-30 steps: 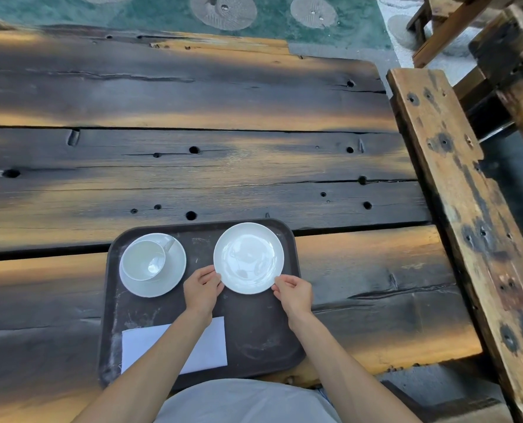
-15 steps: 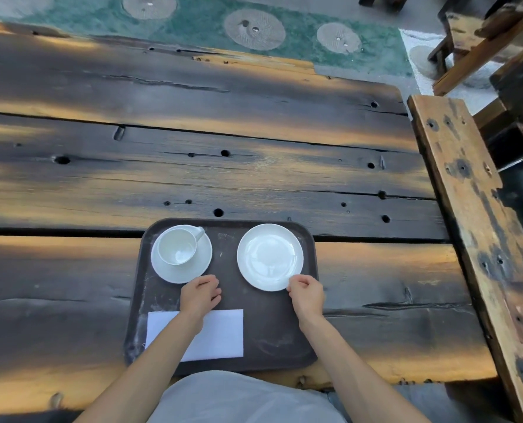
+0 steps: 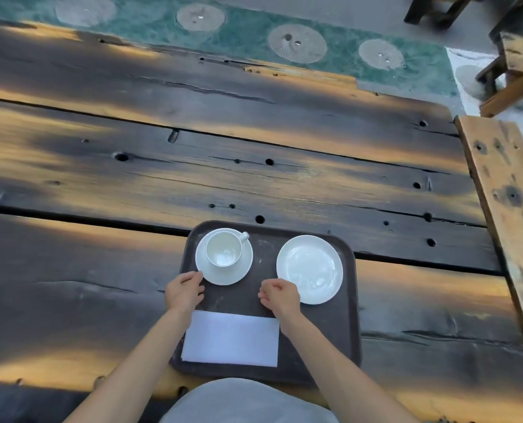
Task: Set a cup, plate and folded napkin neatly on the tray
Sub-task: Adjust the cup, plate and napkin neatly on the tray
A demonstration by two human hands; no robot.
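Observation:
A dark brown tray (image 3: pixel 350 315) lies at the table's near edge. At its back left a white cup (image 3: pixel 223 249) stands upright on a white saucer (image 3: pixel 241 271), handle pointing back right. A white plate (image 3: pixel 310 268) rests at the back right. A folded white napkin (image 3: pixel 231 338) lies flat along the tray's front left. My left hand (image 3: pixel 184 290) is at the saucer's front-left rim, fingertips touching it, holding nothing. My right hand (image 3: pixel 280 297) hovers loosely curled and empty between saucer and plate, just beside the plate's front-left edge.
The tray sits on a rough dark plank table (image 3: pixel 193 178) with knot holes and gaps. A worn wooden bench plank (image 3: pixel 510 215) runs along the right side. Beyond the far edge are a green patterned floor (image 3: pixel 254 35) and wooden furniture legs (image 3: pixel 510 71).
My right hand has come off the plate's front edge and shifted left. My left hand moved left to the saucer's rim. The cup, plate and napkin stay where they were.

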